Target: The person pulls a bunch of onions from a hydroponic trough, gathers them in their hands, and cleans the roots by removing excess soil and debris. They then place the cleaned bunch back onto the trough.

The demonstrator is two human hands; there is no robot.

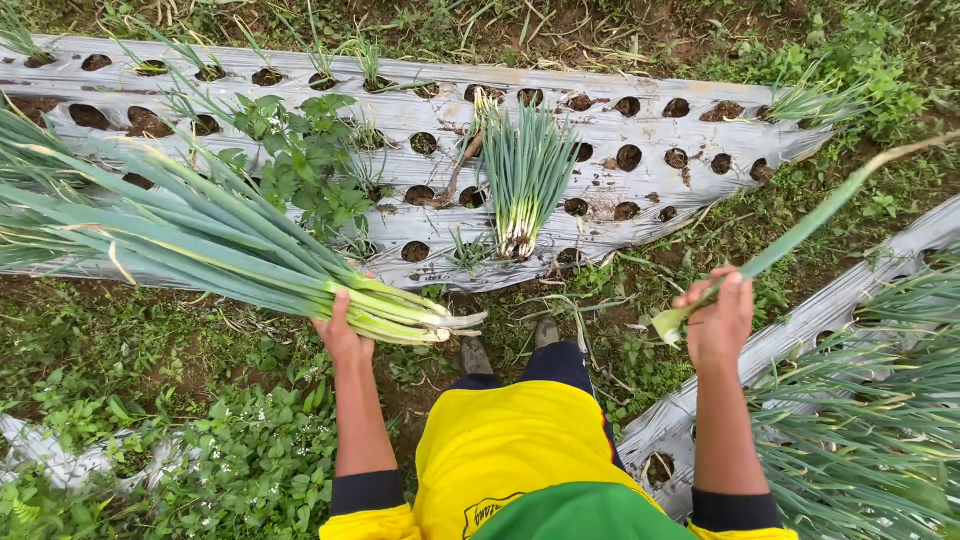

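Standing between two plastic-covered beds (640, 120), the person gripped a thick bundle of green onions (230, 250) in the left hand (340, 335), fingers clamped around the pale stems near the roots. The right hand (718, 318) had its fingers closed on a single green onion (790, 240). Another bunch (525, 175) lay on the far bed. Gathering seemed underway; adding the single stalk to the bundle would call for bringing both hands together.

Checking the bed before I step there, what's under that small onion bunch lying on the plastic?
The bunch lies on grey plastic mulch punched with round planting holes. Soil shows in the open holes around it. Whether the bunch covers more holes cannot be seen.
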